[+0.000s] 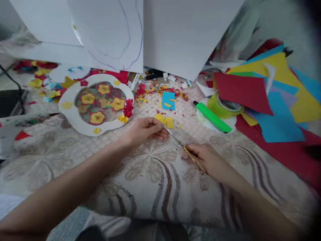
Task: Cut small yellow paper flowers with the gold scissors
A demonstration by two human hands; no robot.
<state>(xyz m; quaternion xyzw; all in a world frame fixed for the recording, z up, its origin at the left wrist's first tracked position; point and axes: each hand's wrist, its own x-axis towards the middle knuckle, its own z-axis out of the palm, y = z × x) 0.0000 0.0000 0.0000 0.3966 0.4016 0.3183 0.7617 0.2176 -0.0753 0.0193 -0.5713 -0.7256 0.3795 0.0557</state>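
Observation:
My right hand is closed around gold-handled scissors, whose blades point up and left to my other fingertips. My left hand pinches a small yellow paper piece, partly hidden by the fingers. Right beside it is a yellow paper square; I cannot tell whether the two touch. A little beyond lies a blue paper rectangle with thin yellow strips on it. To the left is a white scalloped frame decorated with red and yellow paper flowers.
Red and yellow paper scraps litter the patterned tablecloth. On the right are a green cutter-like tool, a yellow-green tape roll and stacked coloured paper. A large white board stands at the back.

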